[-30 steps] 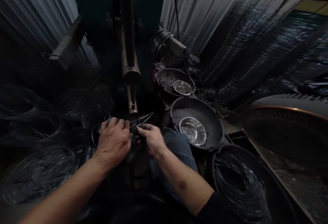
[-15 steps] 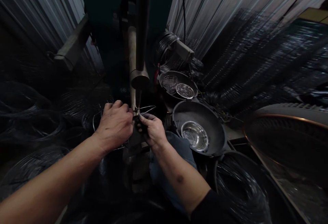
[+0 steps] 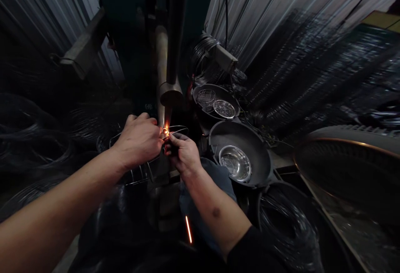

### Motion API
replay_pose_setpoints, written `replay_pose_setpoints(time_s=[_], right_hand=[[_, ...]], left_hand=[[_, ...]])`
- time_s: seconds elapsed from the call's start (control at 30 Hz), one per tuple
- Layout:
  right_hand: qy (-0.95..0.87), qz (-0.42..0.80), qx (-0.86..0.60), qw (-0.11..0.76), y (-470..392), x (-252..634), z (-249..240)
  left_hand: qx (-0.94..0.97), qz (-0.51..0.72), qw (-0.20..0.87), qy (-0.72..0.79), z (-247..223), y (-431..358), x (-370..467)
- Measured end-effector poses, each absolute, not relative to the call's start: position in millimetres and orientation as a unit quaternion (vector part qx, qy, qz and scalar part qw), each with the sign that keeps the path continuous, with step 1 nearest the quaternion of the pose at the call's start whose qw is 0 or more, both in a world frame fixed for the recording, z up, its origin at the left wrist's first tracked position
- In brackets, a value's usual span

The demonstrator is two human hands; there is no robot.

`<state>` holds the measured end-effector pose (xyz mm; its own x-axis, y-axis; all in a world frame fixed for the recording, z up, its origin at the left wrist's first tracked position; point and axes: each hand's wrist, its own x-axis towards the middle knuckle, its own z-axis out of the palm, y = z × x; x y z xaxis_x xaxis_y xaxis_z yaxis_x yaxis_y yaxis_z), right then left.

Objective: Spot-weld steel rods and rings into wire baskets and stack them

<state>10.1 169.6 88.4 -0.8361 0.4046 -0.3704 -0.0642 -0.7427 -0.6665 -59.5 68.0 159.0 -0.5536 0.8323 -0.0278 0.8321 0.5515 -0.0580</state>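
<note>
A bright orange glow with sparks (image 3: 166,130) shows at the tip of the upright metal electrode (image 3: 168,114) of a spot welder, between my two hands. My left hand (image 3: 139,139) is closed on the left side of a wire frame (image 3: 181,128), its fingertips hidden. Thin curved wires of this frame show on both sides of the electrode and below my left hand. Just right of the glow, my right hand (image 3: 186,152) pinches at the wire by the weld point. Whether a separate small piece is between its fingers I cannot make out. A streak of spark (image 3: 188,229) falls lower down.
To the right, a steel bowl (image 3: 236,163) with small wire pieces sits in a dark pan (image 3: 261,141). Behind it, another pan (image 3: 200,87) holds a steel dish (image 3: 224,109) and wire grids. Wire coils (image 3: 200,56) hang beyond. A large round fan (image 3: 346,169) stands far right.
An orange glow and flying sparks have appeared at the electrode tip. Both hands stay at the same spot; the view has shifted slightly.
</note>
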Motion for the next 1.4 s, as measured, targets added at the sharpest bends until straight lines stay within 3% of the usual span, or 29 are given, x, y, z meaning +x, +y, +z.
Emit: replay_pose_setpoints(time_s=[0.23, 0.47, 0.67, 1.4], right_hand=[[-0.419, 0.871, -0.218, 0.134, 156.5, 35.3, 73.4], [-0.539, 0.823, -0.171, 0.056, 124.6, 65.2, 58.5], [-0.524, 0.83, -0.186, 0.044, 118.4, 70.8, 55.1], [-0.464, 0.845, -0.252, 0.084, 115.5, 64.3, 54.9]], left_hand=[[-0.47, 0.036, 0.01, -0.882, 163.9, 67.4, -57.3], [-0.47, 0.029, 0.031, -0.882, 164.9, 66.2, -53.8], [-0.467, 0.016, 0.085, -0.88, 166.6, 62.6, -40.7], [-0.387, -0.011, 0.013, -0.922, 167.2, 66.9, -62.3]])
